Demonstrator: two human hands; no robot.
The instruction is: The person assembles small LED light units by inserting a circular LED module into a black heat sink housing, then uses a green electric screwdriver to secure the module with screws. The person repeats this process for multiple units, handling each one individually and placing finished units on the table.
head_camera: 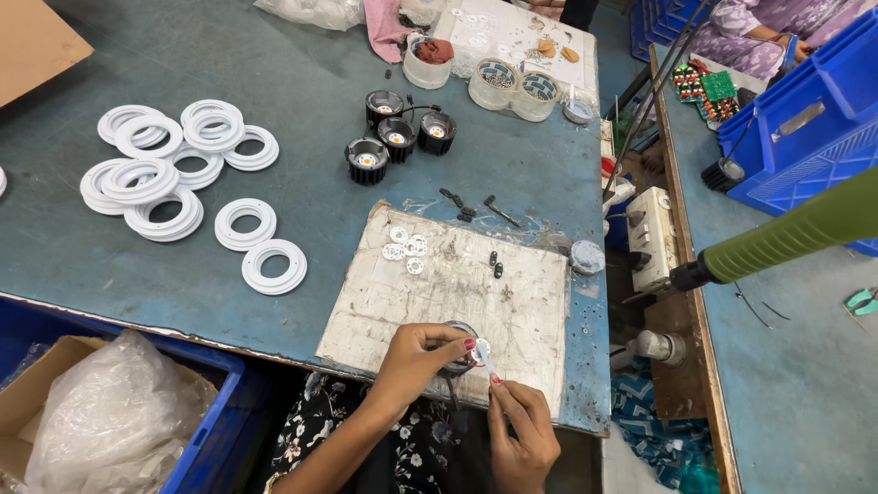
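Item: small black lamp housing (455,346), round, mostly hidden by fingers, at the near edge of the worn white board (439,284).

Left hand (413,359): curled around the housing, gripping it.

Right hand (523,425): pinching a small white disc (481,349) at the housing's rim.

Step, as judged: seating the disc. Next move calls for careful alignment.

Nearby: three black housings (398,137), white rings (174,178) toward the table's left edge.

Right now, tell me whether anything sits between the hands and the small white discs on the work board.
Nothing visible does. The left hand and right hand work at the board's near edge; the white discs lie at its far corner, with only bare board between.
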